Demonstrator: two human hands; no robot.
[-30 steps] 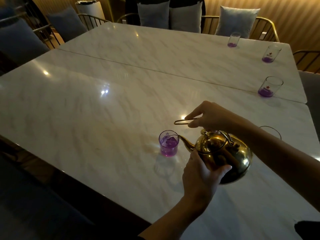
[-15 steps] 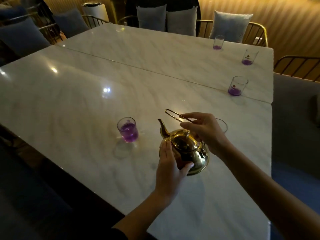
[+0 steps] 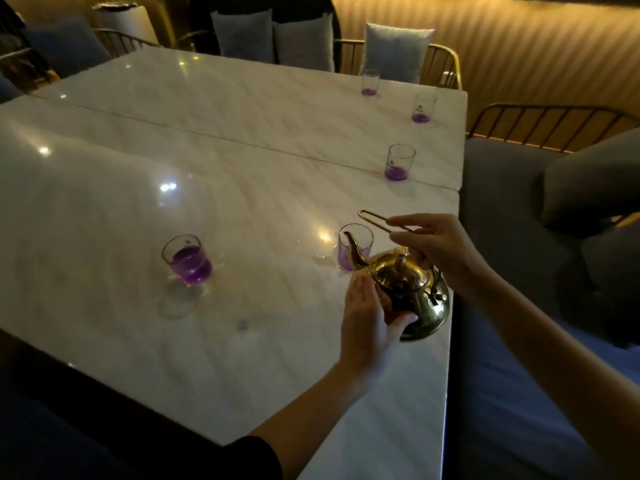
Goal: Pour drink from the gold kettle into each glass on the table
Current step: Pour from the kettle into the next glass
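Observation:
I hold the gold kettle (image 3: 412,292) above the marble table (image 3: 242,168), near its right edge. My right hand (image 3: 440,251) grips the thin wire handle. My left hand (image 3: 367,323) cups the kettle's body from the near side. The spout sits in front of a glass (image 3: 346,247) with a little purple drink at its bottom. To the left stands a glass (image 3: 188,259) about half full of purple drink. Along the right side, farther away, three more glasses (image 3: 400,162), (image 3: 423,107), (image 3: 370,83) each hold a thin purple layer.
The table is made of two marble slabs joined by a seam. A small purple drop (image 3: 243,324) lies on the near slab. Cushioned wire-frame chairs (image 3: 394,50) line the far side, and a grey sofa (image 3: 536,220) sits close along the table's right edge.
The kettle has left the half-full glass and moved right, levelled off, and its spout is now at the glass near the table's right edge. Both hands kept their hold throughout.

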